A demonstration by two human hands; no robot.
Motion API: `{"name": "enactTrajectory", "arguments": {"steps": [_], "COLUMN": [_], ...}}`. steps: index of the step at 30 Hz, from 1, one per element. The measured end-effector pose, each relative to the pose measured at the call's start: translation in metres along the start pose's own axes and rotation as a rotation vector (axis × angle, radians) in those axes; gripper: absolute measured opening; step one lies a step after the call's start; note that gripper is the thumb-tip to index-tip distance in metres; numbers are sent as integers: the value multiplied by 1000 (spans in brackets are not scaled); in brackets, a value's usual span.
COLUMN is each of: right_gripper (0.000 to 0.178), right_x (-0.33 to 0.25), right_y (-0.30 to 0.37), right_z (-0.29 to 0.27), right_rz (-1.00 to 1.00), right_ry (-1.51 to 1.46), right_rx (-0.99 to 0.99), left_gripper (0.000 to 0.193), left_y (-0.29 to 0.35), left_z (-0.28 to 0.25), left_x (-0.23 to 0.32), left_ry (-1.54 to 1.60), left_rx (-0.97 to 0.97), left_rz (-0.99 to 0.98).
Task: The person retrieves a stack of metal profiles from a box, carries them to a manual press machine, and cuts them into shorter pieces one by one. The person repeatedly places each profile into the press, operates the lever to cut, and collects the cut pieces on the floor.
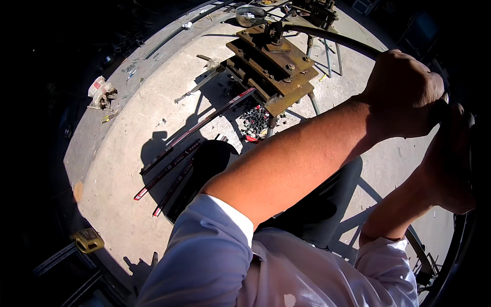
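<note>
A long dark lever (pixel 340 38) runs from the top of a rusty plate press (pixel 271 64) toward the right edge. My left hand (pixel 401 94) is closed around the lever, its forearm stretched across the middle of the view. Beyond it, in shadow at the far right, my right hand (pixel 452 161) also grips near the lever's end; its fingers are partly hidden. One long dark strip with red and white marking (pixel 215 115) reaches into the press's near left side. Small dark offcuts (pixel 255 120) lie in a heap beneath the press.
More red-marked strips (pixel 166 176) lie at my left, partly behind my dark-trousered leg. A metal basin (pixel 250 16) and a second rusty machine (pixel 317 13) stand at the back. On the left are a white-and-red bag (pixel 99 89) and a yellow jug (pixel 88 240).
</note>
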State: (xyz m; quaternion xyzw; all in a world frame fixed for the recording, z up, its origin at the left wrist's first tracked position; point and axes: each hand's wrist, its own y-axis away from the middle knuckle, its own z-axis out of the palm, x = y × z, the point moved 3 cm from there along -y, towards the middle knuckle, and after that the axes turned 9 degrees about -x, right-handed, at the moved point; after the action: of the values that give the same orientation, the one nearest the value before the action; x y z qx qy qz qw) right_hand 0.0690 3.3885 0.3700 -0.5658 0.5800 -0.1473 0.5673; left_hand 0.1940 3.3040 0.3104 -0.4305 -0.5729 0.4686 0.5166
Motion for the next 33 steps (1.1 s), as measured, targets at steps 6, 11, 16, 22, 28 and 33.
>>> {"name": "enactTrajectory", "arguments": {"steps": [6,11,16,22,28,33], "right_gripper": [39,26,31,23,27,35], "right_x": [9,23,68,64,28,-14], "right_y": [157,235,277,272,235,100], "right_z": [81,107,135,138,122,48], "right_rz": [154,505,539,556,560,295], "right_ry": [137,498,588,681,713,296], "right_rx": [446,-132,-406,-294,-31,203], "left_gripper": [19,13,11,10,58,63], "left_y": [112,200,270,267,225,219], "left_z": [3,0,7,7,-61,-159], "left_x": [25,20,4,5,-3,-77], "left_ry": [-10,-109,-185,-229,-301,-519], "left_rx": [-253,-439,-552,-667,-615,-528], "left_rz": [-5,-5,37,-19,-87,-545]}}
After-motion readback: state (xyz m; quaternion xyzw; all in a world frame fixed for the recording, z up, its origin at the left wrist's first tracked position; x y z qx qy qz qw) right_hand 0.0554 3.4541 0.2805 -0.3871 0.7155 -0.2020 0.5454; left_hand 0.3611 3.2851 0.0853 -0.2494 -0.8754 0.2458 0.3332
